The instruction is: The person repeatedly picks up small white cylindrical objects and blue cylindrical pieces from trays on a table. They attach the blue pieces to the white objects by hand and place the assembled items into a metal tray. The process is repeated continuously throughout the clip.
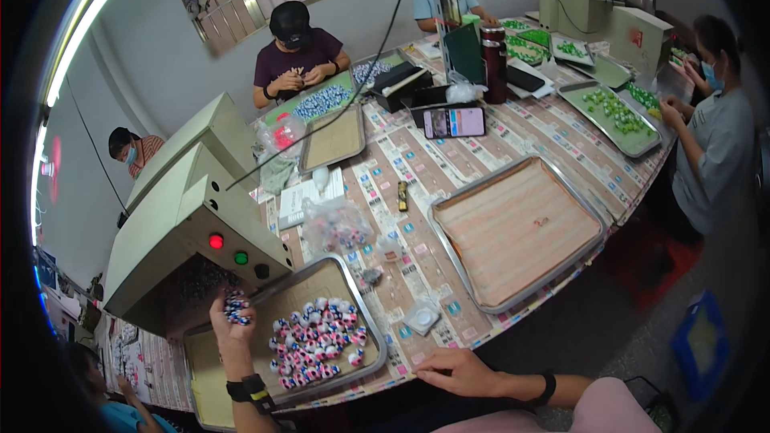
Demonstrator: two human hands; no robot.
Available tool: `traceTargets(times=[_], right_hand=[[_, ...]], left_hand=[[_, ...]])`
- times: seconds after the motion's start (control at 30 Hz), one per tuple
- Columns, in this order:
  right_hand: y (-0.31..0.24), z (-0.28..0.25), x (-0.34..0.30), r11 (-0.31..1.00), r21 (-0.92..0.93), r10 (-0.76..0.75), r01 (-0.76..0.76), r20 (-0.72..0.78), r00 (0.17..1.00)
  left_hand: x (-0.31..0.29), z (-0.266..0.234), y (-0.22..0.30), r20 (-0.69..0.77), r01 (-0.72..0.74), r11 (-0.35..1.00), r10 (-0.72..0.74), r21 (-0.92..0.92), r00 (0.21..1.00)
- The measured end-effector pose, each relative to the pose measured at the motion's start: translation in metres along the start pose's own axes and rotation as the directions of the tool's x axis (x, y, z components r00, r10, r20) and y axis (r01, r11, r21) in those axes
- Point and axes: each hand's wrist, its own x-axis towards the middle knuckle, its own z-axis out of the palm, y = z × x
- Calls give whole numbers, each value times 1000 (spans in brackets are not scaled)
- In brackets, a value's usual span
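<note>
Pieces (317, 341) in pink, white and blue lie heaped in the tray (289, 295) at lower centre, perhaps the finished share. A blue-and-white cluster (237, 307), seemingly unfinished, is clamped in the left hand's (229, 330) grip beside the machine (188, 212). The right hand (459, 373) curls loosely; whether it holds anything, or how much remains, I cannot tell.

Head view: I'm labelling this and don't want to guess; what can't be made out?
In the head view:
Small patterned pieces in the left hand: their number, hidden by overlap and fingers.
Right hand: whether it holds anything, since curled fingers hide its palm.
Nearest beige machine: its interior, lost in shadow.
Clear plastic bag: its exact contents, blurred by crumpled film.
Blue-shirted person, lower left: the lower body, cut off by the picture's edge.
</note>
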Motion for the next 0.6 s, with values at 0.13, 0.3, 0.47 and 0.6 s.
traceTargets(times=[0.13, 0.3, 0.47, 0.6], right_hand=[[-11, 3, -12, 996, 88, -30, 30, 1, 1000], [-15, 5, -40, 994, 112, -10, 5, 44, 999], [-15, 6, -66, 992, 124, 3, -7, 29, 1000], [-14, -10, -80, 999, 40, 32, -32, -6, 999]], left_hand=[[-71, 89, -123, 276, 148, 985, -168, 91, 946], [-85, 179, -271, 323, 251, 871, -404, 423, 856], [-53, 208, -389, 494, -380, 570, -54, 729, 868], [-39, 209, -423, 789, -798, 89, 120, 595, 602]])
